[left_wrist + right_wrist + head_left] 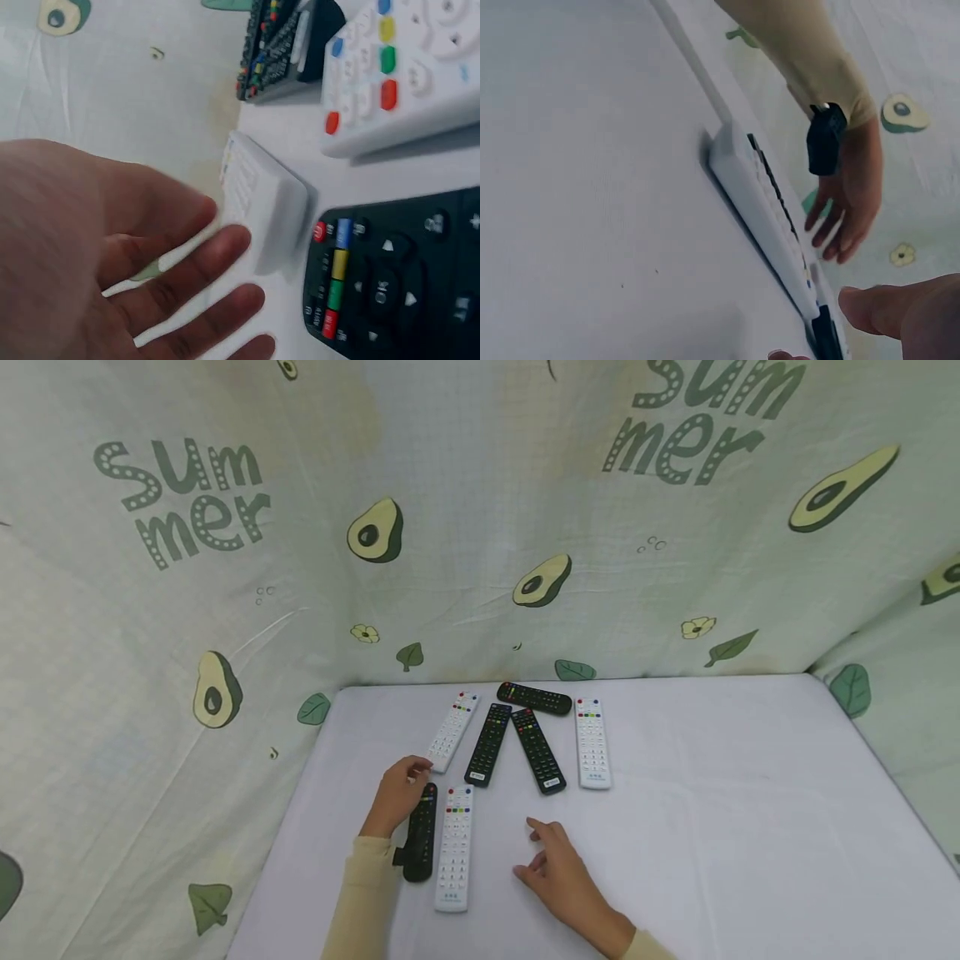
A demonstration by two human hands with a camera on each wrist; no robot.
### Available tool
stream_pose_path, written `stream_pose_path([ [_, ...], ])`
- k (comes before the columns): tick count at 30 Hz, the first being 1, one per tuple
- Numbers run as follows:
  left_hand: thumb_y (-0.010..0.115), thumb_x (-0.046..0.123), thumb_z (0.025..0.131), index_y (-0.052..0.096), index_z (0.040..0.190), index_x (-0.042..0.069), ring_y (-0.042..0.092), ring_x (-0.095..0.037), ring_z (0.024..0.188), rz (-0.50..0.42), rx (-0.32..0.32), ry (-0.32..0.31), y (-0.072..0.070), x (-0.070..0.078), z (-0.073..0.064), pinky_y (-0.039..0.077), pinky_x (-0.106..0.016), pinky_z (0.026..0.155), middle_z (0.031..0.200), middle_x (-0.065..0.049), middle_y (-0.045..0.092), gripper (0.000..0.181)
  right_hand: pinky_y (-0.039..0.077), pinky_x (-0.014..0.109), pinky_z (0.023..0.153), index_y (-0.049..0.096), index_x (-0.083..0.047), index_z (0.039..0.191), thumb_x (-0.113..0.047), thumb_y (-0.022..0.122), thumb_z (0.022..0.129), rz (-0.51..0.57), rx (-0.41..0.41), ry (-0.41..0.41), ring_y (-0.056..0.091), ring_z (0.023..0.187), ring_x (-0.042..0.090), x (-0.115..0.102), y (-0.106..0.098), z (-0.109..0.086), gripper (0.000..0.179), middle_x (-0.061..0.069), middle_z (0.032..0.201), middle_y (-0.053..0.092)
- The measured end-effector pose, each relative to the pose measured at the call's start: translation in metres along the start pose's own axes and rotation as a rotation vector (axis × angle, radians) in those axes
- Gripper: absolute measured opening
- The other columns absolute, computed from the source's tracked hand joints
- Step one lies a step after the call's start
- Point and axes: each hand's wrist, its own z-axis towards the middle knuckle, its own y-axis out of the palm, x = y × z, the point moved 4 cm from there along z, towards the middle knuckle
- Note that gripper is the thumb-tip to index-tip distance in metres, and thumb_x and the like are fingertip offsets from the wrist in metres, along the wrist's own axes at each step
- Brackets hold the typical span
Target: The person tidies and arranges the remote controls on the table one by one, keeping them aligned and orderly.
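My left hand (396, 795) is at the near end of a slanted white remote control (453, 732), its fingers loosely bent. In the left wrist view the fingertips (229, 244) are beside that white remote's end, with nothing gripped; whether they touch it I cannot tell. Just below this hand lies a black remote (423, 839), partly behind the wrist, and beside it a second white remote (454, 852). My right hand (561, 878) hovers over the table to the right of these, fingers relaxed and holding nothing. Only its thumb (885, 307) and a fingertip show in the right wrist view.
Farther back lie a slanted black remote (487, 745), another leaning the other way (538, 752), a third black one (534, 698) lying crosswise, and an upright white remote (592, 745). A white cloth covers the table (735, 810); a printed curtain (465, 527) hangs behind it.
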Motion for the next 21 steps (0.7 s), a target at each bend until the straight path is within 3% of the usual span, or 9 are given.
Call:
stream_pose_path([
  [3, 0.070, 0.006, 0.099, 0.071, 0.123, 0.001, 0.064, -0.035, 0.115, 0.055, -0.023, -0.017, 0.006, -0.007, -0.002, 0.056, -0.054, 0.098, 0.122, -0.016, 0.070, 0.025, 0.058, 0.022, 0.069, 0.049, 0.008, 0.147, -0.007, 0.084, 0.089, -0.032, 0.042, 0.017, 0.062, 0.086, 0.007, 0.003, -0.010, 0.000, 0.070, 0.017, 0.123, 0.056],
  [9, 0.081, 0.001, 0.090, 0.071, 0.122, 0.001, 0.064, -0.033, 0.111, 0.098, -0.044, 0.015, 0.019, -0.012, -0.001, 0.056, -0.053, 0.097, 0.121, -0.017, 0.069, 0.033, 0.058, 0.022, 0.068, 0.053, 0.006, 0.146, -0.003, 0.085, 0.087, -0.033, 0.112, 0.062, 0.065, 0.085, 0.011, 0.006, -0.024, 0.001, 0.068, 0.015, 0.120, 0.058],
  [14, 0.080, 0.000, 0.090, 0.071, 0.122, 0.001, 0.064, -0.034, 0.113, 0.105, -0.035, 0.026, 0.020, -0.009, -0.002, 0.055, -0.054, 0.099, 0.121, -0.016, 0.069, 0.034, 0.058, 0.023, 0.069, 0.054, 0.006, 0.145, -0.002, 0.084, 0.087, -0.033, 0.144, 0.098, 0.066, 0.086, 0.012, 0.006, -0.038, 0.002, 0.066, 0.016, 0.121, 0.059],
  [21, 0.076, 0.001, 0.094, 0.071, 0.123, 0.004, 0.063, -0.036, 0.119, 0.097, -0.005, 0.057, 0.014, 0.004, -0.001, 0.055, -0.055, 0.100, 0.122, -0.014, 0.069, 0.029, 0.060, 0.026, 0.072, 0.052, 0.008, 0.146, -0.002, 0.081, 0.091, -0.076, 0.246, 0.083, 0.069, 0.090, 0.018, 0.013, -0.072, 0.014, 0.063, 0.022, 0.123, 0.059],
])
